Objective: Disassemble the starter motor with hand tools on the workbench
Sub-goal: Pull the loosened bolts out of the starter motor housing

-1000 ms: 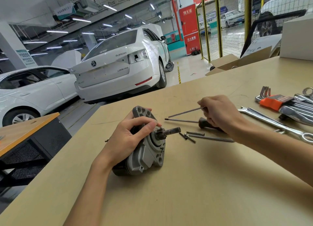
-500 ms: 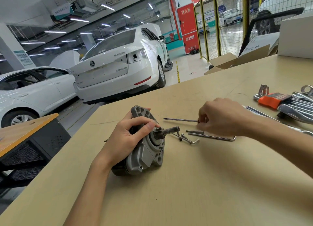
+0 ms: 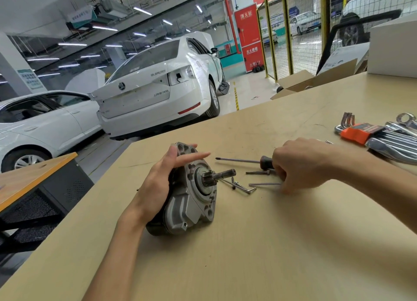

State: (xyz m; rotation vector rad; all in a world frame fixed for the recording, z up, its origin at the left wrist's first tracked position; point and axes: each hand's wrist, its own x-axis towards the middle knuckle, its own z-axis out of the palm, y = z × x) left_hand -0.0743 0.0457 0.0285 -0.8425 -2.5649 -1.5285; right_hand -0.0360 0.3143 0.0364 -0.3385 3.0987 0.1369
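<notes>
The starter motor (image 3: 191,201) lies on its side on the workbench (image 3: 248,255), its pinion shaft pointing right. My left hand (image 3: 162,178) rests on the motor's back and top with its fingers stretched out straight over the flange. My right hand (image 3: 302,165) hangs low over the table to the right of the shaft. Its curled, blurred fingertips are at the end of a long bolt (image 3: 264,184) lying flat. I cannot see whether they pinch it. A second long bolt (image 3: 257,172) and a screwdriver (image 3: 239,160) lie just beyond.
A bent hex key (image 3: 243,188) and a small screw lie below the shaft tip. A hex key set in an orange holder (image 3: 356,132) and several wrenches (image 3: 397,142) sit at the right edge. A white box (image 3: 392,50) stands at the far right. White cars are parked beyond the bench.
My right hand has come down from holding a long bolt in the air to the table, where the bolt now lies. My left fingers have straightened off the motor's front.
</notes>
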